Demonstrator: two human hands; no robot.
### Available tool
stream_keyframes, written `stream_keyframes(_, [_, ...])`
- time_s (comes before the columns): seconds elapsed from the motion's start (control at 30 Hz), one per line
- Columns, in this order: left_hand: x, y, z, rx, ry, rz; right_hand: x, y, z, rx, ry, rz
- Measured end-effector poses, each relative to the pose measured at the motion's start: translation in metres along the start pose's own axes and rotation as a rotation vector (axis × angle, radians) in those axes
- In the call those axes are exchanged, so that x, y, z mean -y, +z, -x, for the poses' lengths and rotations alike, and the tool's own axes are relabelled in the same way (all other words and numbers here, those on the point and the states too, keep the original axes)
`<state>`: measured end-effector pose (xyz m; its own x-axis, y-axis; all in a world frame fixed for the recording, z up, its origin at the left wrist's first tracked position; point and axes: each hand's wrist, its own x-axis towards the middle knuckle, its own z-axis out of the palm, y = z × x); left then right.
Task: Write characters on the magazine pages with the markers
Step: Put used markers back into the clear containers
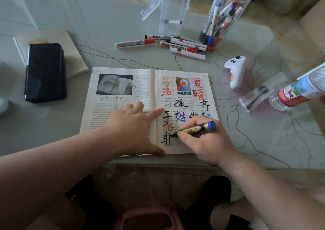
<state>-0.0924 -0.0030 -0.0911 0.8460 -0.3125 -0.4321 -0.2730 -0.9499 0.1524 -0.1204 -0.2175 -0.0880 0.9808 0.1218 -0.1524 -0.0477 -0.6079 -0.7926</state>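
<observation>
While the spread left hand [130, 126] pins the apparently limp magazine [109, 110], the right hand [207, 145] pinches the rigid marker [198, 127] low.

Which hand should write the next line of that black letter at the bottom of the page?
The right hand. It grips the marker, whose tip sits on the right page beside the unfinished black character. The left hand lies flat, pressing the magazine down, and holds no marker.
</observation>
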Motion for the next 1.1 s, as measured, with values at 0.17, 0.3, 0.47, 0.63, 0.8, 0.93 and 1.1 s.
stream_keyframes(0.17, [0.0,0.0,0.0,-0.001,0.003,-0.002,0.001,-0.001,0.0,-0.004,0.012,0.014])
stream_keyframes(0.3, [0.001,0.001,-0.001,0.0,0.007,-0.012,0.003,0.0,0.002,0.053,-0.019,0.004])
stream_keyframes(0.47, [0.0,-0.001,0.0,0.003,0.009,-0.002,0.0,-0.001,-0.002,0.039,0.03,0.045])
stream_keyframes(0.63, [-0.002,-0.005,0.003,0.012,0.015,0.017,0.0,-0.005,-0.007,0.039,0.068,0.002])
stream_keyframes(0.8, [-0.017,-0.033,0.025,-0.017,0.141,0.473,0.02,-0.017,-0.011,0.033,0.01,-0.472])
stream_keyframes(0.93, [-0.016,-0.043,0.046,-0.127,0.266,0.813,0.04,-0.029,-0.009,0.113,-0.09,-0.772])
stream_keyframes(1.1, [-0.013,-0.044,0.056,-0.152,0.359,0.931,0.052,-0.031,-0.007,0.136,-0.167,-0.765])
